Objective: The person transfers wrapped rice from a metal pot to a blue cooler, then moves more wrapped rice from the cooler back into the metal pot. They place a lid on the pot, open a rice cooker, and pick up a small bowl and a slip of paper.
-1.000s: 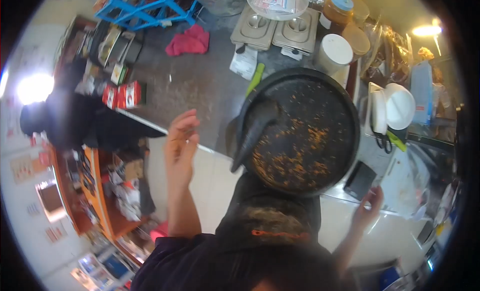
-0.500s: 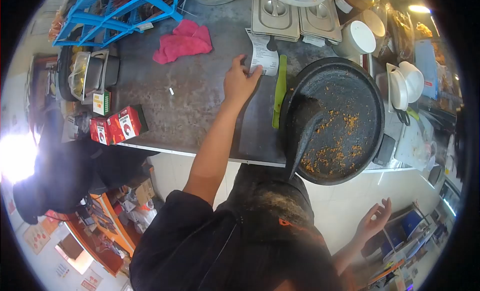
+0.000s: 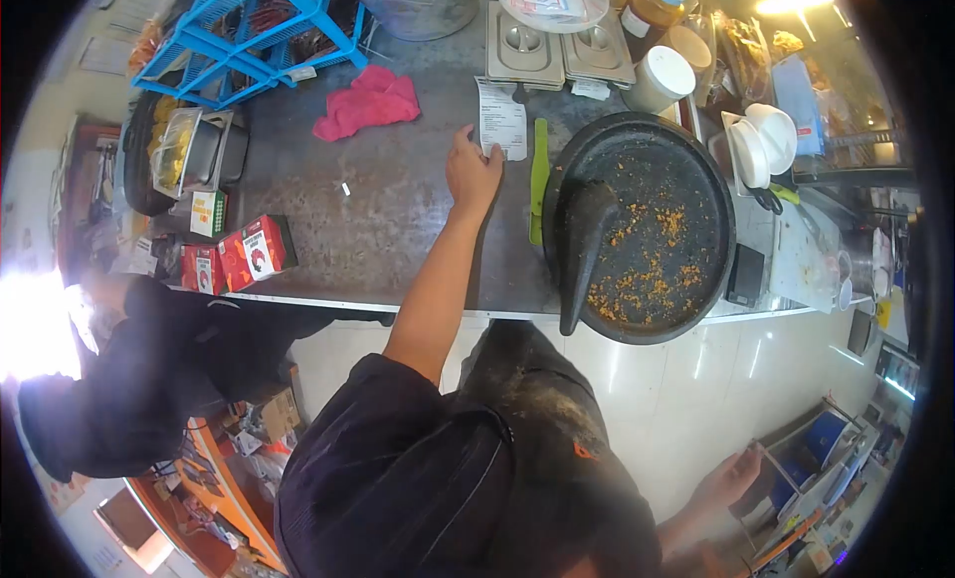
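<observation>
My left hand (image 3: 473,170) reaches across the grey steel counter (image 3: 398,220) and pinches the lower corner of a white paper receipt (image 3: 500,120). Just right of it lies a green-handled tool (image 3: 538,180), beside a wide black stone mortar (image 3: 686,195) dotted with orange crumbs. A black pestle (image 3: 580,250) leans in the mortar's left side. My right hand (image 3: 731,477) hangs low at my side, away from the counter, fingers apart and holding nothing.
A pink cloth (image 3: 368,100), blue wire rack (image 3: 259,31), red boxes (image 3: 249,255) and steel tubs (image 3: 194,150) sit to the left. Steel lidded pans (image 3: 557,46), a white lidded cup (image 3: 665,79) and white bowls (image 3: 761,145) stand behind the mortar. A person in dark clothes (image 3: 149,359) bends at left.
My left hand rose from below the counter's edge, reached to the receipt and closed on its corner. My right hand dropped lower and back, away from the counter.
</observation>
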Action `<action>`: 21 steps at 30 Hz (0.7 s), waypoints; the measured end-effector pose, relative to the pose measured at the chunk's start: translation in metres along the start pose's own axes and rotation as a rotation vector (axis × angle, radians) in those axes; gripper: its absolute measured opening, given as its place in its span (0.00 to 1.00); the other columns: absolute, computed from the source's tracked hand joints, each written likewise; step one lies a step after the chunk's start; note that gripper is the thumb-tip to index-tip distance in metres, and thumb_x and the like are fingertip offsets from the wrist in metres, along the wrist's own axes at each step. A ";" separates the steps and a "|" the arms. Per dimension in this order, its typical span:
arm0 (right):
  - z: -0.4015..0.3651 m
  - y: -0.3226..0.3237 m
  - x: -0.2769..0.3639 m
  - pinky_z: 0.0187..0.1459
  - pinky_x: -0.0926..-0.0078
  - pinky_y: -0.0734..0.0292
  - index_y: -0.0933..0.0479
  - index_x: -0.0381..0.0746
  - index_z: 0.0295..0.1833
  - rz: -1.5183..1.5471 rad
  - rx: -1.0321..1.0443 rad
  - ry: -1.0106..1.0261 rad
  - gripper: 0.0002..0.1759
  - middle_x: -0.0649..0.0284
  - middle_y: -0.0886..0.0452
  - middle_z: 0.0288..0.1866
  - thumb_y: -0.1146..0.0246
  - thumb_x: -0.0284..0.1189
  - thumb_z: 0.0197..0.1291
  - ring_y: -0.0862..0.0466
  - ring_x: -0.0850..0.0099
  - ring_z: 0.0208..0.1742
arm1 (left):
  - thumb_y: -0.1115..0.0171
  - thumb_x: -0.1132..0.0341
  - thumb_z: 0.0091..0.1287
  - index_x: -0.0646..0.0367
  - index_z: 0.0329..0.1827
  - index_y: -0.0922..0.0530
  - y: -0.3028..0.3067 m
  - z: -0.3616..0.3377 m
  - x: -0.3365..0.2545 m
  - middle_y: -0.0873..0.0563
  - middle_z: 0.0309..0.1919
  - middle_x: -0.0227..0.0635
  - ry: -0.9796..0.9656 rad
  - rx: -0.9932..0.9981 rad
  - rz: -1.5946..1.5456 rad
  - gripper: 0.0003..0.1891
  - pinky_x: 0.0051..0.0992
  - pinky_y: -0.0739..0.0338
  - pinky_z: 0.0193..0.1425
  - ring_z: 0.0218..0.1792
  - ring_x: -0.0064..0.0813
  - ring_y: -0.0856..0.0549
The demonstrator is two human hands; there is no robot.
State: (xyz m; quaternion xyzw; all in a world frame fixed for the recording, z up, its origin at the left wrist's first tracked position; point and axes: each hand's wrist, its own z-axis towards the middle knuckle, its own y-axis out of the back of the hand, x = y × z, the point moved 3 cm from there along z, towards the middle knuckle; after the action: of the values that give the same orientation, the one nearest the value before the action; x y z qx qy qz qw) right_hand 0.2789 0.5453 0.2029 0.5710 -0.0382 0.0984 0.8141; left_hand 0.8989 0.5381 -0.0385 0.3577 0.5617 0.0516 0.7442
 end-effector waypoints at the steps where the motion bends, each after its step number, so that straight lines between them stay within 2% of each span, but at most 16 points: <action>1: -0.009 -0.001 -0.013 0.37 0.70 0.21 0.29 0.39 0.71 -0.011 -0.015 0.005 0.20 0.55 0.19 0.59 0.44 0.28 0.77 0.15 0.66 0.48 | 0.29 0.66 0.59 0.67 0.64 0.30 -0.001 -0.002 0.001 0.19 0.24 0.35 -0.022 -0.019 -0.031 0.31 0.42 0.23 0.50 0.37 0.42 0.16; 4: -0.035 0.001 -0.049 0.36 0.71 0.23 0.30 0.39 0.71 0.016 0.039 0.038 0.21 0.54 0.20 0.59 0.45 0.26 0.75 0.17 0.67 0.45 | 0.29 0.67 0.59 0.68 0.63 0.29 0.002 -0.009 -0.007 0.22 0.23 0.34 -0.128 -0.124 0.016 0.30 0.41 0.24 0.49 0.34 0.41 0.18; 7: -0.046 0.003 -0.065 0.35 0.72 0.24 0.30 0.39 0.71 0.048 0.154 -0.056 0.22 0.54 0.20 0.59 0.45 0.25 0.74 0.18 0.68 0.43 | 0.30 0.63 0.59 0.67 0.63 0.28 -0.003 -0.007 -0.002 0.19 0.22 0.36 -0.168 -0.186 0.074 0.30 0.40 0.23 0.41 0.30 0.39 0.16; 13: -0.029 -0.010 -0.056 0.34 0.72 0.24 0.30 0.39 0.71 -0.013 0.196 -0.063 0.22 0.54 0.20 0.59 0.44 0.25 0.73 0.20 0.68 0.42 | 0.30 0.66 0.57 0.68 0.63 0.28 -0.002 -0.004 -0.003 0.19 0.22 0.36 -0.131 -0.135 0.044 0.31 0.37 0.23 0.39 0.28 0.38 0.17; 16: -0.025 -0.043 -0.056 0.35 0.71 0.24 0.29 0.39 0.71 0.035 0.230 -0.108 0.22 0.54 0.21 0.59 0.43 0.25 0.73 0.20 0.69 0.42 | 0.30 0.69 0.56 0.66 0.62 0.28 -0.001 -0.005 -0.007 0.24 0.21 0.34 -0.087 -0.104 -0.004 0.29 0.37 0.24 0.46 0.31 0.39 0.20; 17: -0.031 -0.061 -0.070 0.37 0.70 0.24 0.29 0.38 0.70 0.078 0.250 -0.117 0.23 0.55 0.21 0.58 0.42 0.23 0.71 0.20 0.69 0.43 | 0.30 0.69 0.56 0.66 0.62 0.28 -0.002 -0.007 -0.006 0.24 0.21 0.34 -0.062 -0.099 -0.003 0.30 0.36 0.24 0.43 0.30 0.38 0.20; 19: -0.047 -0.079 -0.074 0.39 0.70 0.23 0.28 0.38 0.69 0.054 0.446 -0.232 0.23 0.55 0.21 0.58 0.42 0.22 0.68 0.20 0.68 0.43 | 0.30 0.69 0.56 0.66 0.63 0.28 -0.002 -0.006 -0.006 0.24 0.21 0.34 -0.026 -0.085 -0.009 0.30 0.34 0.24 0.39 0.27 0.35 0.20; 21: -0.084 -0.097 -0.105 0.41 0.65 0.22 0.25 0.37 0.64 0.017 0.562 -0.297 0.21 0.54 0.20 0.56 0.40 0.22 0.65 0.19 0.63 0.44 | 0.30 0.70 0.55 0.66 0.63 0.28 -0.002 -0.005 -0.011 0.23 0.22 0.34 -0.019 -0.121 -0.029 0.31 0.32 0.25 0.35 0.25 0.33 0.21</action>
State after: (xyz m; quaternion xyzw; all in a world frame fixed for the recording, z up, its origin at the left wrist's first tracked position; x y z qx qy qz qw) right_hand 0.1917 0.5795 0.0660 0.7813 -0.1329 0.0274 0.6092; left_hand 0.8900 0.5343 -0.0315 0.3044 0.5554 0.0714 0.7706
